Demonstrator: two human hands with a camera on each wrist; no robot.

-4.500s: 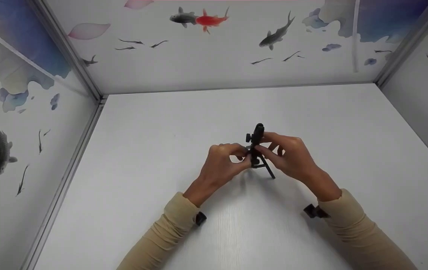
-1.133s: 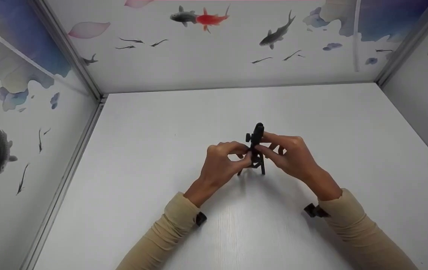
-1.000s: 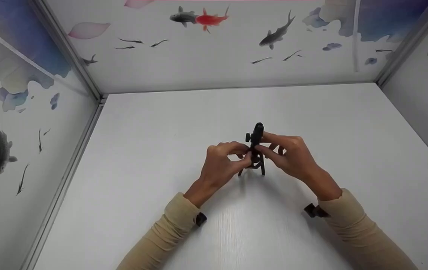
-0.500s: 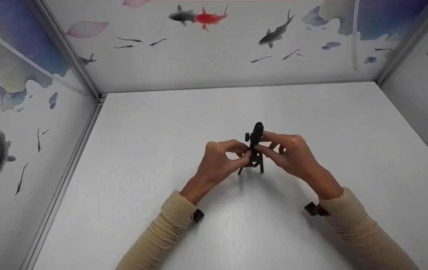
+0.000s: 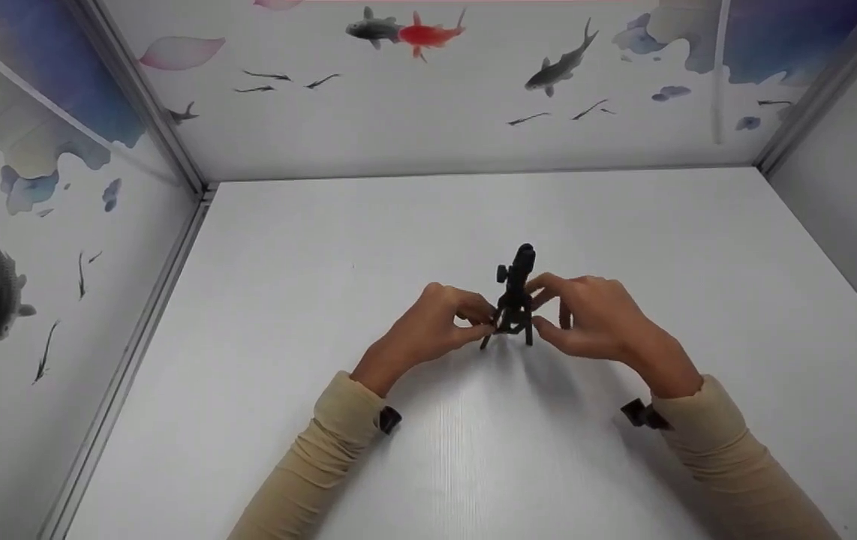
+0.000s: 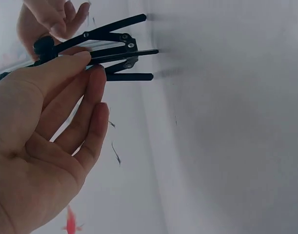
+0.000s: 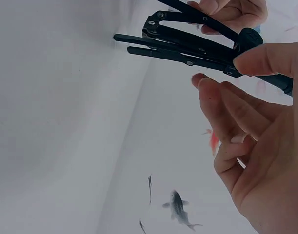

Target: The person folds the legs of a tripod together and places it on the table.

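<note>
A small black tripod [image 5: 516, 285] stands upright near the middle of the white table, with a knob on the left of its upper part. My left hand [image 5: 428, 322] pinches one of its legs between thumb and fingertips; the left wrist view shows the spread tripod legs [image 6: 134, 76] and their hinged braces. On the other side is my right hand [image 5: 601, 315], its fingers parted. In the right wrist view the right thumb [image 7: 261, 59] overlaps the tripod just below the knob, while the other fingers stand apart from it. Whether the thumb presses on it, I cannot tell.
The white table [image 5: 308, 247] is bounded by a back wall [image 5: 428, 112] and side walls printed with fish and leaves. Metal rails run along the corners. A small black camera sits at each cuff, above the tabletop.
Both hands have slid down the tripod from its middle toward its legs. The right fingers have loosened. A leg that slanted out toward the front right earlier now stands nearly vertical.
</note>
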